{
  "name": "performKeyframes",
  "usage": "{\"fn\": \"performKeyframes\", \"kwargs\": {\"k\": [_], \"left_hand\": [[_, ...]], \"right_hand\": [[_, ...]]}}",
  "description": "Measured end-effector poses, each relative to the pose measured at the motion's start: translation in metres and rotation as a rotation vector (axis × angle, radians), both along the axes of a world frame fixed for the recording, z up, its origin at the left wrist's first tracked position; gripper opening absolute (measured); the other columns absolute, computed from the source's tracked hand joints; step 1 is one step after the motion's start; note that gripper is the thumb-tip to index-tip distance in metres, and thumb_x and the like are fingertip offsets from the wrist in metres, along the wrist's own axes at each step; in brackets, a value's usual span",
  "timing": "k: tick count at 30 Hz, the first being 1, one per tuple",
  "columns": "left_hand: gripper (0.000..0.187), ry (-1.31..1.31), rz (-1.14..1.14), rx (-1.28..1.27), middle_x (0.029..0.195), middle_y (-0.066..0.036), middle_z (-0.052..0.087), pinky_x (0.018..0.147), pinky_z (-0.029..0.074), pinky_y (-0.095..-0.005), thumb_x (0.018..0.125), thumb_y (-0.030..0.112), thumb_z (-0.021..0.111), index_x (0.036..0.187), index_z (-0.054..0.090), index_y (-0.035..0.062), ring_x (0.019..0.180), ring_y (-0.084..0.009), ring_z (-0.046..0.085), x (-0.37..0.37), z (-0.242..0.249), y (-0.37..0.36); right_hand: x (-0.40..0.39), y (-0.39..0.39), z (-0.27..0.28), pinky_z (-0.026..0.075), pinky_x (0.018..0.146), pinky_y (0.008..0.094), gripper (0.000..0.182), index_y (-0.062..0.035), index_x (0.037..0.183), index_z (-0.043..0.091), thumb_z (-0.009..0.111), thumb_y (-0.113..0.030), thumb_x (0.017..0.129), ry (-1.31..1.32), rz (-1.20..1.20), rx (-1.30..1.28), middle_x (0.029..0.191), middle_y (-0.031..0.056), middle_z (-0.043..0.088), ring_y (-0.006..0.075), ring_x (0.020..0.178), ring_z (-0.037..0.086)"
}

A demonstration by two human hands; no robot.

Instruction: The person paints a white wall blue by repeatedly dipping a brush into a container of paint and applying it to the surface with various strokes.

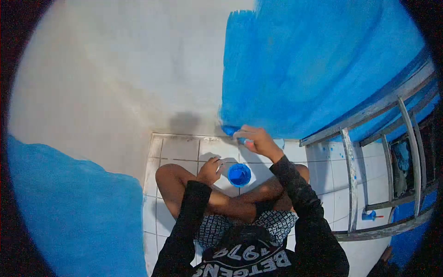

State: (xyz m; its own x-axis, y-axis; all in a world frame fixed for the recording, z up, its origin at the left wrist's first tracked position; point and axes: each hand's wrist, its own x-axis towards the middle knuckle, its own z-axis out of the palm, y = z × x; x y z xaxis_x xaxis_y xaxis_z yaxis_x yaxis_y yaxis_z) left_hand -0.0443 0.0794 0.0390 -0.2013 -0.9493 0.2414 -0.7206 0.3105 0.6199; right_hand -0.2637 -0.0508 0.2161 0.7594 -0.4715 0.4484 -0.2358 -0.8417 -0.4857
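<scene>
My right hand [259, 141] is closed on a paintbrush [229, 130], whose handle is mostly hidden by the fingers. Its blue bristles are at the foot of the wall, by the lower left corner of the blue painted area [286, 69]. My left hand [211, 171] hangs over my bent leg with its fingers apart and nothing in them. Just right of it, a small blue tub [239, 175] of blue paint stands upright on the white floor tiles [177, 150], in front of my crossed legs.
A wooden ladder [349, 180] leans at the right, splashed with paint. Beneath it lies a blue paint tool with a red handle [372, 216]. The left wall has blue paint [78, 207] low down and bare whitish surface [124, 55] above. Part of another person [386, 254] shows at bottom right.
</scene>
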Motion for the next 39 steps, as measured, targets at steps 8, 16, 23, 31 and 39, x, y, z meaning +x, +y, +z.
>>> {"fn": "performKeyframes", "kwargs": {"k": [8, 16, 23, 31, 39], "left_hand": [[0.029, -0.003, -0.006, 0.008, 0.112, -0.025, 0.064, 0.091, 0.05, -0.0486, 0.092, 0.022, 0.06, 0.118, 0.065, 0.0104, 0.106, -0.0427, 0.06, 0.003, -0.002, -0.001], [0.031, -0.074, -0.039, -0.067, 0.109, -0.023, 0.063, 0.087, 0.051, -0.0468, 0.091, 0.023, 0.06, 0.114, 0.064, 0.0037, 0.1, -0.0412, 0.061, 0.002, -0.026, -0.002], [0.03, 0.041, -0.087, -0.004, 0.112, -0.021, 0.062, 0.091, 0.048, -0.0462, 0.091, 0.02, 0.06, 0.114, 0.064, 0.0016, 0.103, -0.0403, 0.059, 0.002, -0.004, -0.002], [0.028, -0.015, 0.002, 0.015, 0.113, -0.019, 0.063, 0.094, 0.049, -0.0428, 0.09, 0.023, 0.062, 0.11, 0.066, 0.004, 0.105, -0.0369, 0.06, 0.001, -0.005, 0.003], [0.031, -0.019, -0.017, 0.16, 0.117, -0.019, 0.063, 0.098, 0.047, -0.0444, 0.092, 0.026, 0.062, 0.116, 0.064, 0.0067, 0.112, -0.0373, 0.058, 0.0, 0.009, 0.0]], "right_hand": [[0.026, -0.036, -0.031, 0.053, 0.087, 0.0454, 0.027, -0.0159, 0.115, 0.068, 0.063, -0.024, 0.09, 0.156, -0.094, -0.034, 0.114, 0.0157, 0.067, 0.0352, 0.106, 0.064], [0.021, -0.022, 0.11, 0.052, 0.075, 0.039, 0.032, -0.0064, 0.109, 0.067, 0.06, -0.031, 0.09, -0.213, 0.017, -0.22, 0.099, 0.0115, 0.069, 0.0314, 0.085, 0.064], [0.022, 0.013, 0.155, 0.053, 0.069, 0.0388, 0.031, -0.0125, 0.108, 0.065, 0.065, -0.007, 0.078, -0.206, -0.015, -0.42, 0.098, 0.0077, 0.065, 0.0302, 0.087, 0.064], [0.026, -0.036, -0.04, 0.049, 0.072, 0.0441, 0.019, -0.0112, 0.105, 0.07, 0.063, -0.014, 0.087, 0.08, 0.001, -0.266, 0.09, 0.0127, 0.065, 0.0338, 0.083, 0.063], [0.029, -0.044, -0.087, 0.053, 0.085, 0.0464, 0.019, -0.0124, 0.105, 0.07, 0.063, -0.022, 0.091, 0.252, -0.096, 0.159, 0.11, 0.016, 0.068, 0.0368, 0.097, 0.066]]}}
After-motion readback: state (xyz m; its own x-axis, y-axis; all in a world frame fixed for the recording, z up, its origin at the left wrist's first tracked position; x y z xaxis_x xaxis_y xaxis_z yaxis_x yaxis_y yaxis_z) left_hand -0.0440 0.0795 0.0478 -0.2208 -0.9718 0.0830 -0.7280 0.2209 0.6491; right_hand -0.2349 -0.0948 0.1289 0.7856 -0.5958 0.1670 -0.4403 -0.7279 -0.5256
